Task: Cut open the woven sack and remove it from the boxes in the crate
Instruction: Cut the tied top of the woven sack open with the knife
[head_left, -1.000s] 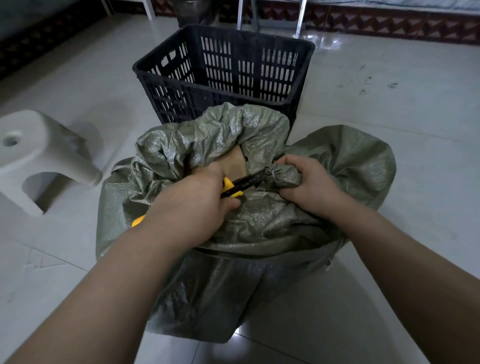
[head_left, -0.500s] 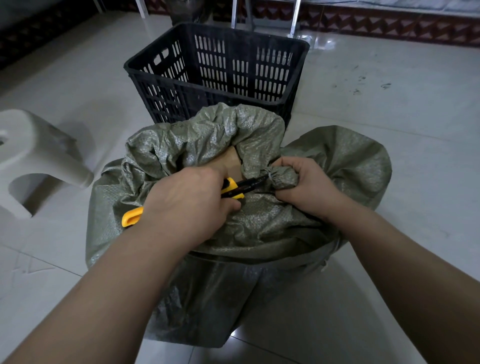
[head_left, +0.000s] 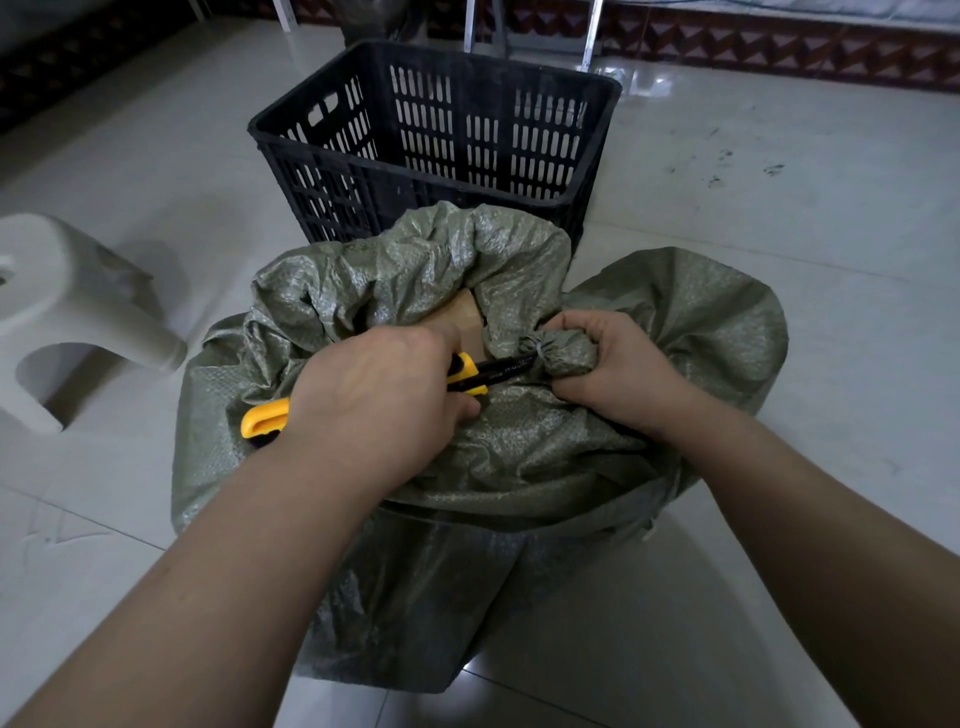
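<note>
A grey-green woven sack (head_left: 519, 467) covers a crate on the floor in front of me, its top partly torn open. A brown cardboard box corner (head_left: 462, 317) shows through the gap. My left hand (head_left: 379, 395) grips yellow-and-black scissors (head_left: 467, 374), their dark blades pointing right and touching the sack's tied knot (head_left: 561, 353). My right hand (head_left: 618, 374) is closed around that bunched, tied neck, holding it up. The crate under the sack is hidden.
An empty black slotted plastic crate (head_left: 436, 135) stands just behind the sack. A white plastic stool (head_left: 67, 312) sits at the left. Pale glossy floor tiles (head_left: 779, 208) surround everything; metal furniture legs (head_left: 587, 36) stand at the back.
The scissors have slid a little further out of my left fist, so more of the yellow handle shows at the left. Both hands stay at the knot.
</note>
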